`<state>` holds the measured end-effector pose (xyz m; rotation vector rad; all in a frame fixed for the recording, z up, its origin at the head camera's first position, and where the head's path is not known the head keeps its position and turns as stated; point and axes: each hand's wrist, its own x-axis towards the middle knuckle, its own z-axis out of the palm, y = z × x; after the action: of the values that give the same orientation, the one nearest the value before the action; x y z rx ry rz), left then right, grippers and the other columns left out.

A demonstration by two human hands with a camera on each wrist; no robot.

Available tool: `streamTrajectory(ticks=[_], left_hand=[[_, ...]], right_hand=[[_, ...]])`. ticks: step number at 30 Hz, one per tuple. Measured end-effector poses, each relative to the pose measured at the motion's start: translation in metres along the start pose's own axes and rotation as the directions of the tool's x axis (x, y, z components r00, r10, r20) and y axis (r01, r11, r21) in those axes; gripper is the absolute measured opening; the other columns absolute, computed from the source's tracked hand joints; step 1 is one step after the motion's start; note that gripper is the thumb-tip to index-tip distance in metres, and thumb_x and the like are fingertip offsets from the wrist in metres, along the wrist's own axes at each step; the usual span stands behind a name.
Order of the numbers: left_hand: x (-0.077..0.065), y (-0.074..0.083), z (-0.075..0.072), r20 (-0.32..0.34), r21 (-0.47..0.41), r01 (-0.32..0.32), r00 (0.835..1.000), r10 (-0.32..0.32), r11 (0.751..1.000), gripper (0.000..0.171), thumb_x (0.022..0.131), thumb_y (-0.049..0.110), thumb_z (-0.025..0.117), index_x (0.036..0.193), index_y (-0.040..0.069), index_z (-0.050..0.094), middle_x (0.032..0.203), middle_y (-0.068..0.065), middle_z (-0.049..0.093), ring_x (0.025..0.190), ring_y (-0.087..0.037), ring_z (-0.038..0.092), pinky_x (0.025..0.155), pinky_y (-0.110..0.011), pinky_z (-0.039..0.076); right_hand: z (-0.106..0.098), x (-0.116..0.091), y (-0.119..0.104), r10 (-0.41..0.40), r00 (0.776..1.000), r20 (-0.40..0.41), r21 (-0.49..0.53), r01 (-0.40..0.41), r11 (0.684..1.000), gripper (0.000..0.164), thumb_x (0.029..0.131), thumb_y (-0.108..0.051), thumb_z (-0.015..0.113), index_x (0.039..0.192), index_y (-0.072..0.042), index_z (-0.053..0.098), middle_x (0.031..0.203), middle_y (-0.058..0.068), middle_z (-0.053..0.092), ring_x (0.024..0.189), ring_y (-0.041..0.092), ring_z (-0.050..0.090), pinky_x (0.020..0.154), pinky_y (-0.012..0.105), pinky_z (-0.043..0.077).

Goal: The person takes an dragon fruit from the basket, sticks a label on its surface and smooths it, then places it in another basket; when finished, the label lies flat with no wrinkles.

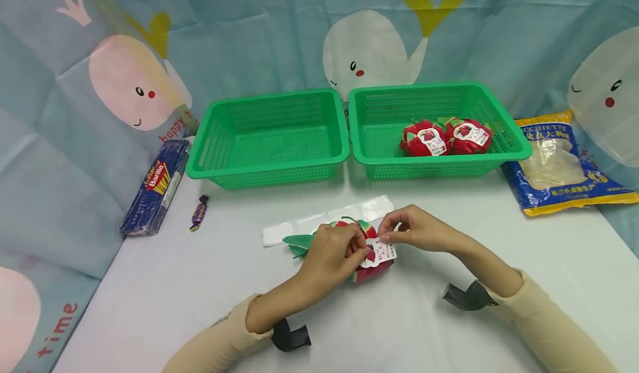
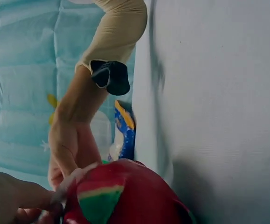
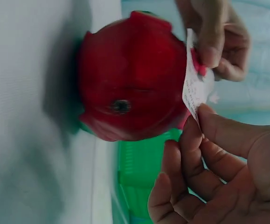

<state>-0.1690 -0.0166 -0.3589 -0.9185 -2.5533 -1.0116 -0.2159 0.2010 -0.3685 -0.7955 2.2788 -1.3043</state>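
Note:
A red dragon fruit (image 1: 373,273) with green-tipped scales lies on the white table. At its upper side a white label (image 1: 380,252) with a fruit picture and red writing is held by both hands. My left hand (image 1: 326,253) pinches the label's left part with thumb and forefinger and covers much of the fruit. Thumb and forefinger of my right hand (image 1: 419,230) pinch the opposite edge. In the right wrist view the label (image 3: 190,86) stands partly off the fruit's skin (image 3: 130,70). Behind the fruit lies a strip of backing paper (image 1: 378,207) with labels.
Two green baskets stand at the back; the right basket (image 1: 429,170) holds two labelled dragon fruits (image 1: 469,135), and the left basket (image 1: 269,176) shows a bare bottom. A spaghetti pack (image 1: 156,190) and a purple wrapped candy (image 1: 199,213) lie left. A blue-yellow pasta bag (image 1: 554,165) lies right.

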Motion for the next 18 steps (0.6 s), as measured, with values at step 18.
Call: streamTrajectory(ticks=[18], left_hand=[[-0.006,-0.013,0.003,-0.023,0.246,-0.205,0.976,0.217,0.947,0.023,0.07,0.029,0.08,0.088,0.015,0.074,0.079,-0.001,0.051,0.071,-0.013,0.045,0.058,-0.018,0.04]], right_hand=[[0.018,-0.002,0.028,-0.156,0.988,0.014,0.174,0.151,0.973,0.015,0.084,-0.01,0.066,0.089,-0.009,0.051,0.117,0.01,0.044,0.115,0.014,0.041,0.089,0.029,0.049]])
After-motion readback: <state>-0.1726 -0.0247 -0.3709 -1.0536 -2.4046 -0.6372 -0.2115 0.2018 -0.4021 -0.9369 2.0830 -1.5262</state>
